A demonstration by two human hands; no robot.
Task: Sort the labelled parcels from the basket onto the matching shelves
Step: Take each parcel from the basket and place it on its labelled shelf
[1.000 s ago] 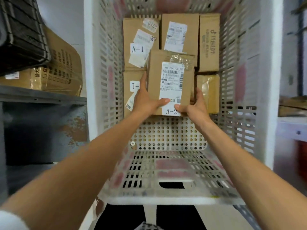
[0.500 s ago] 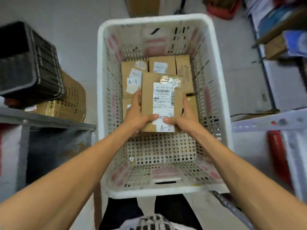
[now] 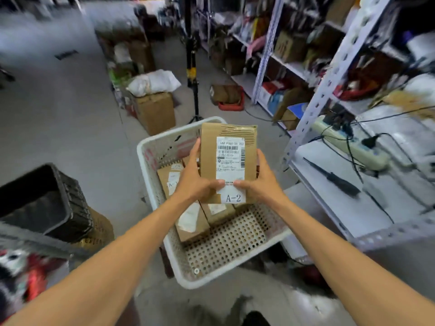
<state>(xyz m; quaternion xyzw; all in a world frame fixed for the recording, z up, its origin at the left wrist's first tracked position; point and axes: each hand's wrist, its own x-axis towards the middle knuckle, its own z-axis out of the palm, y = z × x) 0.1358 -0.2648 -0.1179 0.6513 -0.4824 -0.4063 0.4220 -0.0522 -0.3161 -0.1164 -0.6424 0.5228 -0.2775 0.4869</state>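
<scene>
A brown cardboard parcel (image 3: pixel 227 158) with a white shipping label and an "A-2" tag is held upright above the white perforated basket (image 3: pixel 150 161). My left hand (image 3: pixel 191 182) grips its left edge and my right hand (image 3: pixel 261 182) grips its right edge, both thumbs pressed on the label's lower part. Several other brown parcels (image 3: pixel 193 222) lie in the basket below, one tagged "A-1" partly hidden by my left hand.
A white metal shelf rack (image 3: pixel 334 74) stands to the right, its near shelf (image 3: pixel 348 208) carrying a power strip and cables. A black crate (image 3: pixel 47 203) sits at the left. Cardboard boxes (image 3: pixel 155 111) and a tripod stand (image 3: pixel 193 74) are on the grey floor beyond.
Both hands have lifted the A-2 parcel up out of the basket. My view has risen from looking down into the basket to looking across the room.
</scene>
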